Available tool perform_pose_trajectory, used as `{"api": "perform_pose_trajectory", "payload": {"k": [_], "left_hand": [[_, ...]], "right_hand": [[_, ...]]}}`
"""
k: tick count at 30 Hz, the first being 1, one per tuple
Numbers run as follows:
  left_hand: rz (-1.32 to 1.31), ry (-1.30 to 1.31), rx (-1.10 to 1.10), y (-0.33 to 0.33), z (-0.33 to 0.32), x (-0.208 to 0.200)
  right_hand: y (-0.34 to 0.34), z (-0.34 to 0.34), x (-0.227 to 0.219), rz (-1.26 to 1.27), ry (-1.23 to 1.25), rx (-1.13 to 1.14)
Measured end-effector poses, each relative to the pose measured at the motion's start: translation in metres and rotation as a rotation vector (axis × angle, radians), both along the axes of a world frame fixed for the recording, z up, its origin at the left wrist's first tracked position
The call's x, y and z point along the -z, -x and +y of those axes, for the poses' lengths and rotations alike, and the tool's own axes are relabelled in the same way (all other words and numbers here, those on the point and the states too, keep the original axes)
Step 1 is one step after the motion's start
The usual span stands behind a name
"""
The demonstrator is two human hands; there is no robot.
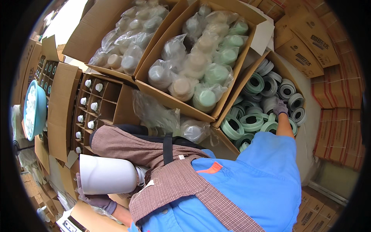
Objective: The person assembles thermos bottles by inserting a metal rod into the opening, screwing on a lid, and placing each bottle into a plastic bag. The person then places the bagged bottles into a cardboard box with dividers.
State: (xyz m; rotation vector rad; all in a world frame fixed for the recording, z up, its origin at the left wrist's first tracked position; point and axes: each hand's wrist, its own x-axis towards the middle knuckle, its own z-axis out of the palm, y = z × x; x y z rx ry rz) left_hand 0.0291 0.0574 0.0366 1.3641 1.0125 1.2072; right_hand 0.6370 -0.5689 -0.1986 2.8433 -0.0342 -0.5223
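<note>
Two large open cardboard cartons at the top hold plastic-bagged bottles in pale green, beige and grey. To the right, another carton is filled with stacked green and grey ring-shaped lids, and sealed brown boxes with printed labels line the far right. A divided carton at the left holds white-capped bottles. The gloved left hand grips a white cylindrical jug from below, low and left. The gloved right hand rests on the lids; whether it holds one cannot be told, as the fingers are too small.
</note>
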Motion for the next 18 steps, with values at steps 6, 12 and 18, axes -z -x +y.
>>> {"api": "perform_pose_trajectory", "payload": {"k": [6,12,18], "left_hand": [[0.214,-0.142,-0.079,0.020,0.007,0.017],[0.056,-0.065,-0.023,0.024,0.008,0.024],[-0.051,0.072,0.045,0.031,0.006,0.029]], "right_hand": [[0.020,0.054,-0.043,0.072,0.319,-0.168],[0.023,0.027,-0.068,-0.248,0.107,-0.024],[-0.008,0.056,-0.102,-0.685,-0.302,-0.159]]}}
